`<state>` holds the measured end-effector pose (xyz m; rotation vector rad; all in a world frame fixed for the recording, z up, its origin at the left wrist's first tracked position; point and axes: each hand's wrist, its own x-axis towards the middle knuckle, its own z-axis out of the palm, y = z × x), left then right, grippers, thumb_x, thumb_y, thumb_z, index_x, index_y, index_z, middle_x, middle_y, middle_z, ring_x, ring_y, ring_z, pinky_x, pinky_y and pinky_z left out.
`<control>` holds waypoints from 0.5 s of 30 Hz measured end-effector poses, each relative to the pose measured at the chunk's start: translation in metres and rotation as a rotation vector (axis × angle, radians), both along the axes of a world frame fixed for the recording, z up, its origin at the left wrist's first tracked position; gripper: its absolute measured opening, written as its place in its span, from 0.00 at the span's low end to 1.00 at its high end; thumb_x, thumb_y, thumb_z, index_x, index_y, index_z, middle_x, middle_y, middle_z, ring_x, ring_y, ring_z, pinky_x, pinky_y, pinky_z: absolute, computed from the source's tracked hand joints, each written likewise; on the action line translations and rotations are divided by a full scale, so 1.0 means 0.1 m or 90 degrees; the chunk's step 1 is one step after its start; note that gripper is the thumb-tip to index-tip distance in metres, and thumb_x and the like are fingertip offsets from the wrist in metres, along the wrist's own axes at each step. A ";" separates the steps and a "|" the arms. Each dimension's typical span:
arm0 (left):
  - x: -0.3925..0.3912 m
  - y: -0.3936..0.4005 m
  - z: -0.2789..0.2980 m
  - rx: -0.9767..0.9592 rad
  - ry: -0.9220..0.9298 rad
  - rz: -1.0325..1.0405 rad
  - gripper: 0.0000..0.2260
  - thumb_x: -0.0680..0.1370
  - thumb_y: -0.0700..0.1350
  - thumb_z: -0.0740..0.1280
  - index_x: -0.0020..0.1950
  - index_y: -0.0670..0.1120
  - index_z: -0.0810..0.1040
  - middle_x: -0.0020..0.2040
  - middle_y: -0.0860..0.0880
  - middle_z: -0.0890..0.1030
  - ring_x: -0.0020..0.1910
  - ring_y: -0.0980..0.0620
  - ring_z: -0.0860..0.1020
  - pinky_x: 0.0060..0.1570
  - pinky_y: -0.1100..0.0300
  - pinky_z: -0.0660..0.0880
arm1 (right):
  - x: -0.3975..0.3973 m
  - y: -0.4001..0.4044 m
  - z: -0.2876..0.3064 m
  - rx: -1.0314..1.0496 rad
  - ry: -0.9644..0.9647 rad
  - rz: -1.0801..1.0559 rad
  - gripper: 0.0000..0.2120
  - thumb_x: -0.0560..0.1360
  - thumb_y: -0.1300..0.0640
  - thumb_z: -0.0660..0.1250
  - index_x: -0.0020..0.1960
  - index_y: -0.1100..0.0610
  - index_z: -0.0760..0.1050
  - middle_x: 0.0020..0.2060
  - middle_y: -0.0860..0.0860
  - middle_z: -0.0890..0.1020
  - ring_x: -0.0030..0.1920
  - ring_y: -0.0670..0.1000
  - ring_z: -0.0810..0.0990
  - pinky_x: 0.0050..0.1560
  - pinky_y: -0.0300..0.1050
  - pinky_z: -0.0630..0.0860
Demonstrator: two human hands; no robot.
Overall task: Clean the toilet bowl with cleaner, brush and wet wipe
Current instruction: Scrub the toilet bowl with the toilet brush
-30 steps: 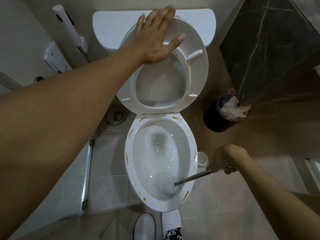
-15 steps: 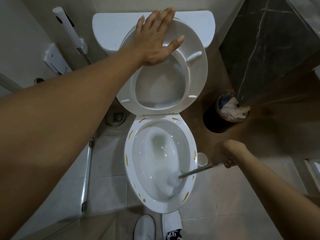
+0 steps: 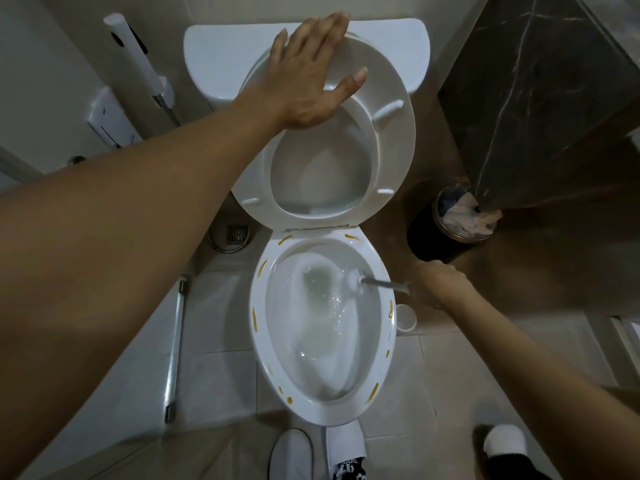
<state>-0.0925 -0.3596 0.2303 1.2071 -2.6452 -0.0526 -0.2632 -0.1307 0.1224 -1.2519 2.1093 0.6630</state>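
Now the right hand (image 3: 427,287) grips the brush (image 3: 377,281), scrubbing the bowl (image 3: 389,341); left hand (image 3: 311,74) (fingers spread) holds the seat (image 3: 394,133). Next, I think, the yellow rim marks (image 3: 255,318).

Left hand (image 3: 308,77) flat, fingers (image 3: 332,27) spread; right hand (image 3: 433,285) fisted, arm outstretched.
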 end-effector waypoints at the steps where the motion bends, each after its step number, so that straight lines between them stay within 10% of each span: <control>1: 0.00 0.00 0.00 0.001 -0.001 -0.001 0.35 0.77 0.65 0.44 0.78 0.47 0.44 0.79 0.47 0.47 0.77 0.46 0.46 0.73 0.44 0.42 | 0.00 0.00 -0.02 0.031 0.000 0.015 0.04 0.77 0.61 0.63 0.49 0.60 0.75 0.43 0.53 0.76 0.47 0.54 0.79 0.53 0.47 0.77; 4: 0.00 -0.01 -0.01 0.000 -0.006 0.001 0.35 0.77 0.65 0.44 0.78 0.47 0.44 0.79 0.47 0.47 0.77 0.46 0.46 0.73 0.44 0.42 | -0.04 -0.01 -0.03 0.087 0.000 0.017 0.11 0.78 0.59 0.63 0.37 0.58 0.71 0.35 0.50 0.73 0.39 0.50 0.74 0.48 0.44 0.74; 15: 0.00 -0.03 -0.02 -0.006 -0.002 0.000 0.35 0.77 0.65 0.44 0.78 0.47 0.44 0.79 0.48 0.48 0.77 0.46 0.47 0.73 0.44 0.42 | 0.10 0.00 -0.25 -0.033 0.025 0.010 0.13 0.77 0.58 0.64 0.60 0.57 0.78 0.47 0.54 0.79 0.49 0.56 0.80 0.52 0.51 0.79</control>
